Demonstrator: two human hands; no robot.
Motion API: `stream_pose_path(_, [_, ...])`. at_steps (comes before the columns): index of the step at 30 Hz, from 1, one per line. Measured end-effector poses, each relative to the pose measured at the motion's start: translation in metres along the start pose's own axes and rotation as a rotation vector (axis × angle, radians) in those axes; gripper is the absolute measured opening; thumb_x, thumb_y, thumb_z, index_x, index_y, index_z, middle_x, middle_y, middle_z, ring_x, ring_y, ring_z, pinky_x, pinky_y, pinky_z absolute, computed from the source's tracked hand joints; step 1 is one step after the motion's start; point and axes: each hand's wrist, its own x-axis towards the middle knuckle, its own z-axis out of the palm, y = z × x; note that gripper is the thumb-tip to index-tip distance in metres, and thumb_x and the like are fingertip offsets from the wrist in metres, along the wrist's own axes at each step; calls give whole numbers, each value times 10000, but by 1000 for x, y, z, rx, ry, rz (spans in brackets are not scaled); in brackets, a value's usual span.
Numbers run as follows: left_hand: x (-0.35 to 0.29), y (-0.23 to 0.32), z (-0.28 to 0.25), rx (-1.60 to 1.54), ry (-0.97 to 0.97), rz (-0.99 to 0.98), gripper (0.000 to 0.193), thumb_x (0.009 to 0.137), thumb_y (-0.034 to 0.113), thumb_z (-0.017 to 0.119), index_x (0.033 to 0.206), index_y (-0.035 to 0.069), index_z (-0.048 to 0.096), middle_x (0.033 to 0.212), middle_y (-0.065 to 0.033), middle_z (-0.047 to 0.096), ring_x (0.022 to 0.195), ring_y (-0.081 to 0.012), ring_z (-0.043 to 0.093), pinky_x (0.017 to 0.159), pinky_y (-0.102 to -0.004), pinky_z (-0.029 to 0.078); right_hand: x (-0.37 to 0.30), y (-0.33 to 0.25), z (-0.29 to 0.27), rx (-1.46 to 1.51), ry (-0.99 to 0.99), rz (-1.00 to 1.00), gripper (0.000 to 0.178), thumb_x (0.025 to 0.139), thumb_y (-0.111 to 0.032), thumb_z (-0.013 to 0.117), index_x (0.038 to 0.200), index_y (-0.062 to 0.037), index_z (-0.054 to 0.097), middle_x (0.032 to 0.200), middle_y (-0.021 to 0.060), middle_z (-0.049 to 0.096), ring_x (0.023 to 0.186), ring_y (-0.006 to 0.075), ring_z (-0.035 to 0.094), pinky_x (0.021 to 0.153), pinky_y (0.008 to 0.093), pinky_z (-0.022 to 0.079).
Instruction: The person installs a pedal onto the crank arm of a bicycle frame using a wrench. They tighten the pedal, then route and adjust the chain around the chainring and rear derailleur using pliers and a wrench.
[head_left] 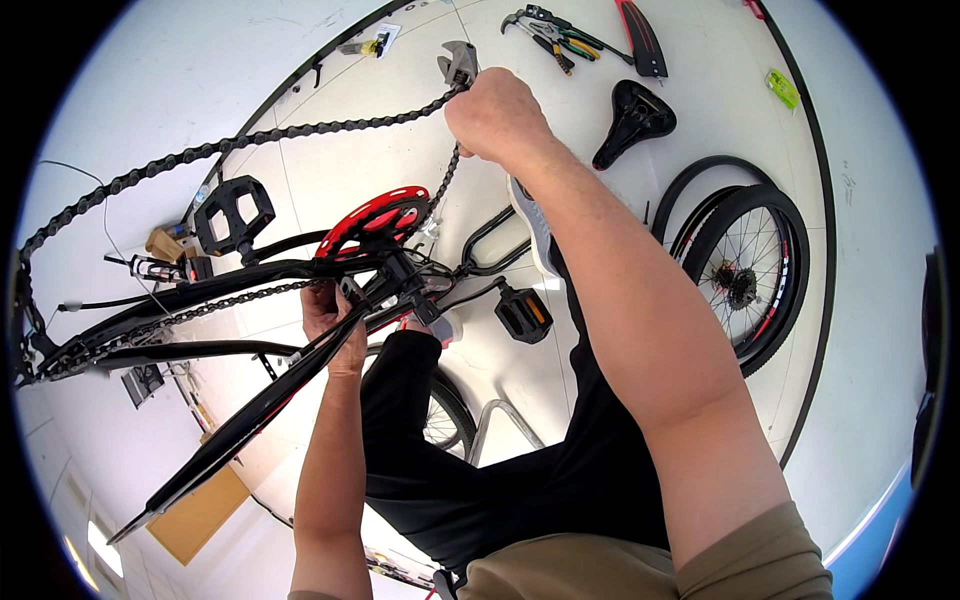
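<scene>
My right hand (498, 118) is a closed fist, holding an adjustable wrench (460, 64) whose jaws stick out above the fingers. A dark bicycle chain (290, 131) runs taut from the far left up to this fist. From there it drops to the red and black chainring (372, 222). On the left, my left hand (335, 325) is closed around part of the black bicycle frame (235, 420) below the chainring. Frame tubes and the lower chain run hide some of its fingers. Flat pedals (235, 213) sit on the crank arms.
Across the white floor lie a black saddle (634, 120), pliers and other hand tools (556, 38), a red and black mudguard (642, 38) and a green packet (782, 88). Wheels and a tyre (750, 280) lie to the right. Another wheel (450, 410) shows between my legs.
</scene>
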Motion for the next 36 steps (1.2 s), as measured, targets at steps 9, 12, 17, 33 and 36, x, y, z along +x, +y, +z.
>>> stream_pose_path(9, [0,-15,-4,-145,-22,54,270,998,188,680,1166,21,549,1108,-108,684,1033,-168,662,984,-300,514,-11,-13,-8,469,-91,75,235,882,-77,505,976,92,638,849,177,714,629,197,680,503,306,492])
stream_pose_path(12, [-1,-15,-3,-64,-9,29,320,994,247,692,1169,22,547,1100,-106,684,1027,-166,665,962,-301,519,-15,-18,-12,611,-92,78,239,919,-83,505,1044,90,611,855,174,703,607,166,651,476,280,461])
stream_pose_path(17, [2,-21,-4,-61,3,50,300,1000,214,680,1183,17,547,1107,-108,688,1025,-168,667,958,-303,517,-17,-18,-9,647,-108,14,219,816,-7,476,827,117,656,787,197,701,581,222,647,497,335,500])
stream_pose_path(33, [-1,-13,1,-79,33,-8,211,1005,152,663,1135,5,585,1041,-71,700,953,-123,660,878,-259,512,-31,-30,5,789,-368,-132,231,987,-157,468,950,39,585,783,176,677,559,173,626,442,291,440])
stream_pose_path(36, [-1,-14,-2,-14,35,-67,190,1005,135,654,1123,3,585,1009,-58,693,904,-102,644,835,-244,509,-40,-35,6,813,-435,-108,314,1014,-275,499,936,25,554,778,183,675,568,186,638,451,295,423])
